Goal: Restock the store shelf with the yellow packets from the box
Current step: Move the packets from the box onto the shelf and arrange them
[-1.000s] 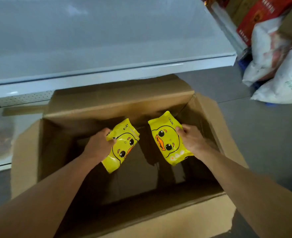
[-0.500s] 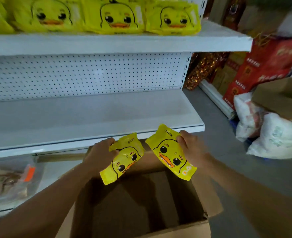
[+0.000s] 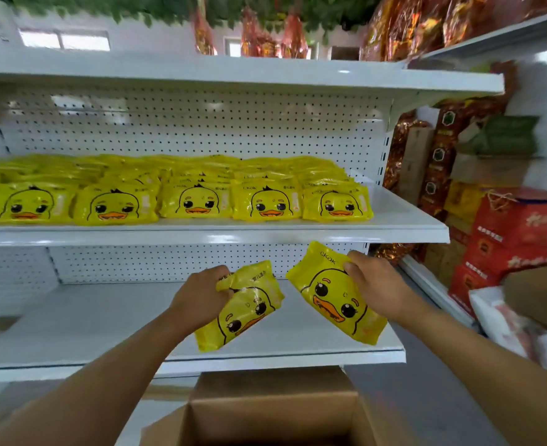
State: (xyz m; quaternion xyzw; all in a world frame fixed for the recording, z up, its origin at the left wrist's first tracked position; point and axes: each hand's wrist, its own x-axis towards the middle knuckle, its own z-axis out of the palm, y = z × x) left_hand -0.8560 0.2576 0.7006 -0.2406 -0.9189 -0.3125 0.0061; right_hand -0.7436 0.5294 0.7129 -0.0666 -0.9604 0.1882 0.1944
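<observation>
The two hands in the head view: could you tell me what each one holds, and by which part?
The left hand grips a yellow packet by its upper left corner; the right hand grips another yellow packet by its upper right edge.

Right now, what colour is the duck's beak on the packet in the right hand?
Orange, on the yellow duck-face packet in the right hand; head view.

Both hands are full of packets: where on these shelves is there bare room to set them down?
The lower shelf is bare from the pegboard back to its front lip, under both hands. The middle shelf is crowded with rows of duck packets across nearly its whole width; only a strip at its right end, past the last packet, is free.
</observation>
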